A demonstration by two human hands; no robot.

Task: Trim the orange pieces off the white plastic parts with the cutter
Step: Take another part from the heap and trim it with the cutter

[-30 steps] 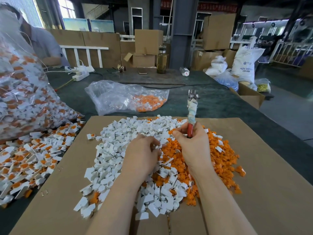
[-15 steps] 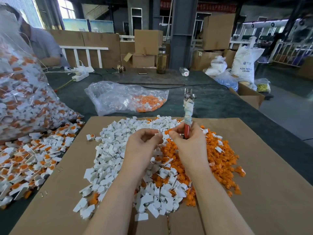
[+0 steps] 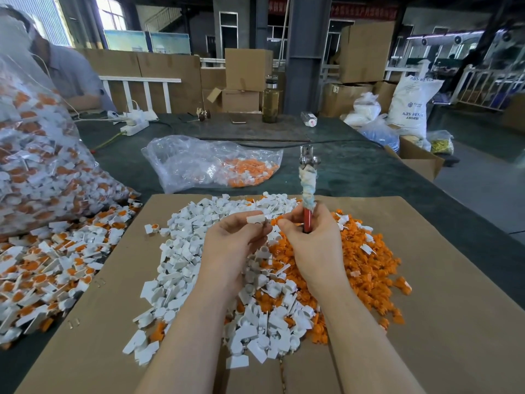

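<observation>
Left hand (image 3: 233,245) — now lifted clear of white heap (image 3: 181,251), pinching one white part (image 3: 255,219) at fingertips. Right hand (image 3: 309,240) — gripping cutter (image 3: 307,189) upright, just beside. Next piece presented; probably awaiting trimming.

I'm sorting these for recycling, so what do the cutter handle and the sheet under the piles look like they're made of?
Cutter: bare shiny metal head; red, probably plastic-coated handle, wrapped in grubby cloth or tape. Sheet: matte brown cardboard, with a seam.
</observation>
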